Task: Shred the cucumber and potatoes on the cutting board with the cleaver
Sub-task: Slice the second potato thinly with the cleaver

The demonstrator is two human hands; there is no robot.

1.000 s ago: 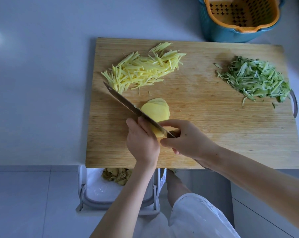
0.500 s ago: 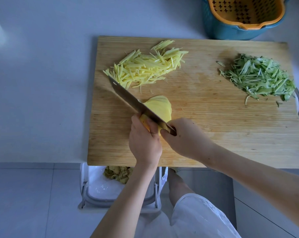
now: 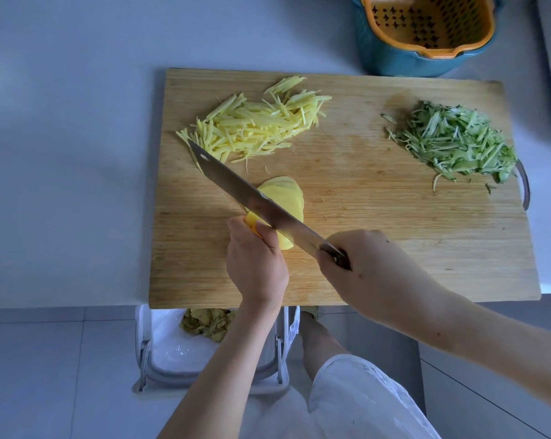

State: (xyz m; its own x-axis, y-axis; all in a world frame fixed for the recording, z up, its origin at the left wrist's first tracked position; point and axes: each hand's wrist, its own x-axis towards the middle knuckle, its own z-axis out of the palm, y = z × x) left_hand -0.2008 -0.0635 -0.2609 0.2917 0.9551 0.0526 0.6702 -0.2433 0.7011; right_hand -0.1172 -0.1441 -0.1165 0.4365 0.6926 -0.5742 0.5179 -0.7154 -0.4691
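A wooden cutting board (image 3: 362, 248) lies on the pale counter. A heap of potato shreds (image 3: 255, 125) sits at its back left, a heap of cucumber shreds (image 3: 457, 144) at its right. Near the front middle lies a fanned stack of potato slices (image 3: 286, 198). My left hand (image 3: 255, 264) holds the near end of that potato with curled fingers. My right hand (image 3: 366, 267) grips the handle of the cleaver (image 3: 252, 198), whose blade runs diagonally up and left across the potato slices, tip by the potato shreds.
A teal tub with an orange strainer basket (image 3: 426, 30) stands behind the board at the back right. Below the counter edge a lined bin (image 3: 185, 353) holds peelings. A metal handle (image 3: 525, 185) sticks out at the board's right end.
The cleaver has shifted a little to the right along the potato, and my right hand has drawn back towards the right. My left hand stays on the potato.
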